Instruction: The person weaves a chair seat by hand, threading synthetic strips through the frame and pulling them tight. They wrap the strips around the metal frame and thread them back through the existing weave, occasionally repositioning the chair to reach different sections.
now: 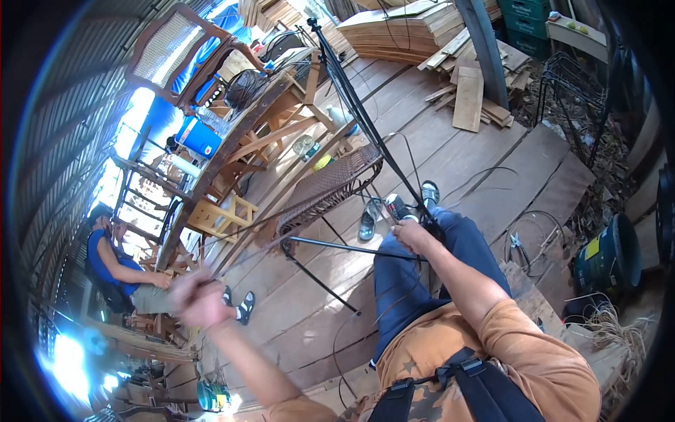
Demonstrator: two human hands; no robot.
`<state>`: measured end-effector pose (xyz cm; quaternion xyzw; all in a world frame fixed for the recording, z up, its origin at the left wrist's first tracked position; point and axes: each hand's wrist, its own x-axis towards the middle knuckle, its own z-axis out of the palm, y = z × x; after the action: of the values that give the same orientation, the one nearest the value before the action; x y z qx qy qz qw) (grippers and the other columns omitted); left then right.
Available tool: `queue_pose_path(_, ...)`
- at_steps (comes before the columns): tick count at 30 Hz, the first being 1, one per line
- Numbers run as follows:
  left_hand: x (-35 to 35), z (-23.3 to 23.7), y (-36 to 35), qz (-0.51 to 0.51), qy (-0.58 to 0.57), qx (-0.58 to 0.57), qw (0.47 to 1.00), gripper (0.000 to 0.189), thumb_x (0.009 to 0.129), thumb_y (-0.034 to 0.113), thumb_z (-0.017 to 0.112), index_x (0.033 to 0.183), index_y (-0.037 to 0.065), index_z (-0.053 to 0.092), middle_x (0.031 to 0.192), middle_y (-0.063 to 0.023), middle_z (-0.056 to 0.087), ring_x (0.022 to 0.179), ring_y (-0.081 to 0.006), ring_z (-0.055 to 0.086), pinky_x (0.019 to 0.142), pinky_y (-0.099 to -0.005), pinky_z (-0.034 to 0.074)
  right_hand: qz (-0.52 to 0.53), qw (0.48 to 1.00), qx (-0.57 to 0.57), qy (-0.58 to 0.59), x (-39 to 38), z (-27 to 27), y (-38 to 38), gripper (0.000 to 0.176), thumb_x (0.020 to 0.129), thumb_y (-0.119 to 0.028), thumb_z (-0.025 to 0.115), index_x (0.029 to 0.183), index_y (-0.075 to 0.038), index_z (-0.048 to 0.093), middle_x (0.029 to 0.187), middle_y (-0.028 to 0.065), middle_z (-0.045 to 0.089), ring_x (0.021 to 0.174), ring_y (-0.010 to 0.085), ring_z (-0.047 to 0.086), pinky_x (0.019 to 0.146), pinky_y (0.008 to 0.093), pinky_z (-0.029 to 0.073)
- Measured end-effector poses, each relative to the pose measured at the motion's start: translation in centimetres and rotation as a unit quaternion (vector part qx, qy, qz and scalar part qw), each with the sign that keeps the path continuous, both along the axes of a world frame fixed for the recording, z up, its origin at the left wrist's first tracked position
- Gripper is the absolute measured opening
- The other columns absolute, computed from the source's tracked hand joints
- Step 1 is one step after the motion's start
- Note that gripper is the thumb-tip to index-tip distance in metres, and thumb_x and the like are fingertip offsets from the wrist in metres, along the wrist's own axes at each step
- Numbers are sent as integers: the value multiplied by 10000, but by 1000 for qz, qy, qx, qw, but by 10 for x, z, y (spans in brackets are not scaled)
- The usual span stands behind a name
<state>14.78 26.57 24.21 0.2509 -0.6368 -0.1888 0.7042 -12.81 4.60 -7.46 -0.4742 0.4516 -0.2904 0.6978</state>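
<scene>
A chair with a black metal frame (337,245) and a brown woven seat (320,184) stands tilted before my knees. My left hand (200,299) is out to the left, smeared by motion but closed like a fist. A thin brown weaving strand (271,245) runs from it toward the seat. My right hand (415,236) is closed beside the black frame bars, above my thighs. What lies within its fingers is hidden. Loose strands curve around the seat's near end and over my lap.
Pliers (518,247) lie on the plank floor to the right, near a dark bucket (606,257). A wooden workbench (239,137) carries a cane-backed chair (169,56) and a blue box (198,137). Stacked boards (408,32) stand behind. Another person (116,264) sits at the left.
</scene>
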Motion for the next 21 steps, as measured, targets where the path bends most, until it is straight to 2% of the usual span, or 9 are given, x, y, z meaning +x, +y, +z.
queue_pose_path(3,30,112,156,3,176,-106,979,72,771,-57,514,830,-44,555,820,-118,589,818,-209,569,838,-378,448,2,1000,-14,-2,-3,-12,-8,134,820,-159,544,811,-30,577,531,42,472,357,148,406,313,321,310)
queue_pose_path(8,221,242,588,68,312,200,926,383,942,194,364,1211,-55,476,1319,-233,448,1242,-330,412,988,-437,368,14,1000,-9,-7,-18,6,-10,175,844,-212,559,767,-55,553,551,2,439,374,106,364,326,271,253)
queue_pose_path(11,191,160,596,463,270,121,835,378,919,209,399,1197,-23,504,1270,-215,484,1197,-310,451,945,-426,400,34,999,36,-13,-26,9,-8,168,859,-213,548,775,-68,532,546,-23,412,374,84,339,323,262,241)
queue_pose_path(13,201,83,577,697,102,355,615,375,903,219,423,1188,-3,523,1238,-202,509,1167,-297,476,916,-419,421,39,998,34,-19,-18,7,-1,165,859,-211,549,768,-74,526,544,-25,411,375,81,336,324,259,240)
queue_pose_path(14,202,42,564,740,-79,539,395,374,895,224,435,1184,8,533,1222,-196,521,1152,-291,489,902,-416,432,44,998,33,-20,-14,7,3,164,859,-209,549,765,-77,523,543,-27,410,375,80,334,325,257,240)
queue_pose_path(16,188,-46,516,573,-378,719,108,371,880,234,458,1175,29,551,1189,-184,546,1122,-277,515,873,-408,453,46,998,32,-5,-16,12,9,166,858,-208,549,753,-85,513,541,-25,407,375,80,335,326,253,241)
queue_pose_path(17,185,-87,481,486,-472,732,69,370,872,239,470,1170,39,561,1173,-178,558,1107,-271,528,858,-405,464,48,999,25,-2,-19,12,10,164,858,-206,548,752,-86,512,541,-25,407,375,81,335,326,253,241)
queue_pose_path(20,158,-185,303,413,-625,629,206,368,849,254,505,1156,70,589,1124,-159,595,1062,-251,567,815,-394,496,54,998,25,-14,-27,6,1,159,856,-203,543,755,-82,519,550,-21,414,390,87,348,333,257,252)
queue_pose_path(21,121,-207,210,446,-534,611,378,391,857,268,523,1195,75,561,1167,-171,573,1092,-312,535,896,-418,436,55,998,26,-15,-34,9,0,157,847,-205,549,758,-77,524,555,-17,422,404,92,359,339,262,259)
